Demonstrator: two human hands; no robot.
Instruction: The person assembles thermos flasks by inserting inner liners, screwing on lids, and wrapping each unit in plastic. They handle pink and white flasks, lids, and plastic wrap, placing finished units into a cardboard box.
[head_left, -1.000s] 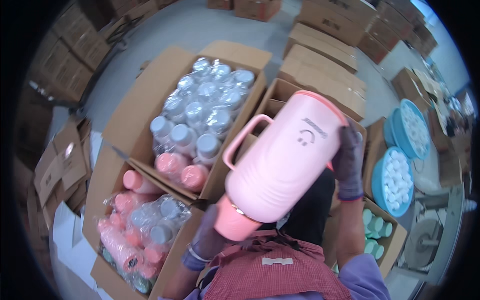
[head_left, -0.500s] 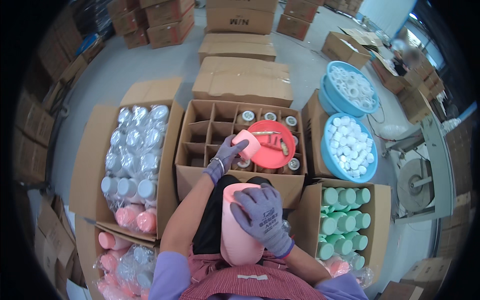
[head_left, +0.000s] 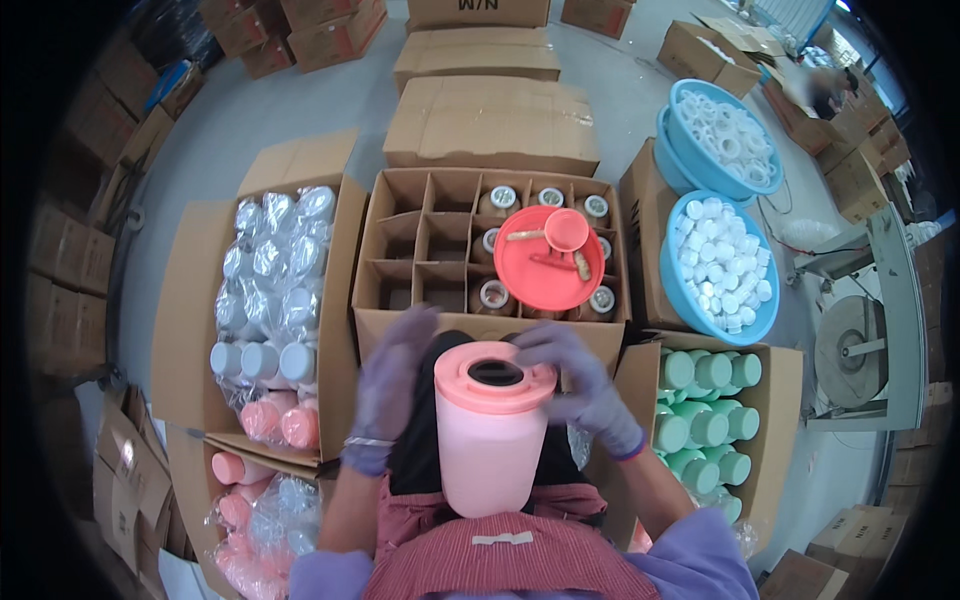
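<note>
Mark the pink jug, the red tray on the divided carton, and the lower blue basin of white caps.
pink jug (head_left: 492, 440): head view, on its side wall below the lid.
red tray (head_left: 540, 275): head view, bare lower part.
blue basin (head_left: 690, 310): head view, lower-left rim.

My left hand (head_left: 392, 385) is raised in front of my chest, gloved in pale purple, fingers loosely spread and slightly blurred. My right hand (head_left: 575, 385), gloved alike, sits level with it on the right, fingers curved inward. Both forearms rise from near, elbows bent.
</note>
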